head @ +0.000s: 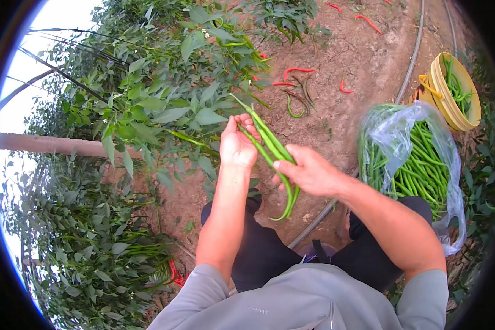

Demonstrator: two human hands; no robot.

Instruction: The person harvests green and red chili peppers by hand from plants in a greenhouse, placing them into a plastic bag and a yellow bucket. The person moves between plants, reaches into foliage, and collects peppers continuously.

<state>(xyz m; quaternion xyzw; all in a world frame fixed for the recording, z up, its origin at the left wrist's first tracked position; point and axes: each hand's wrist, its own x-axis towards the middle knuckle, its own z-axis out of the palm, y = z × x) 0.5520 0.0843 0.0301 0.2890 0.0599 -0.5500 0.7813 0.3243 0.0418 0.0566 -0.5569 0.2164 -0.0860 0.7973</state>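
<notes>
Several long green chili peppers [272, 142] lie in a loose bundle across the space between my hands. My right hand [309, 171] grips the bundle around its lower middle, and the curved lower ends hang below the fingers. My left hand [240, 142] is palm up with curled fingers, and the upper end of one pepper sits between its thumb and fingers. Other stem ends reach past the left fingertips toward a leafy chili plant [169, 111]. To the right of my right forearm, a clear plastic bag [390, 154] stands open, filled with green chili peppers [423, 163].
A yellow bucket [439, 93] with some green peppers leans behind the bag. Red chili peppers [299, 71] lie scattered on the bare soil [326, 119]. A grey hose [412, 53] runs along the ground. More pepper plants [86, 247] and a horizontal pole [62, 144] are at left.
</notes>
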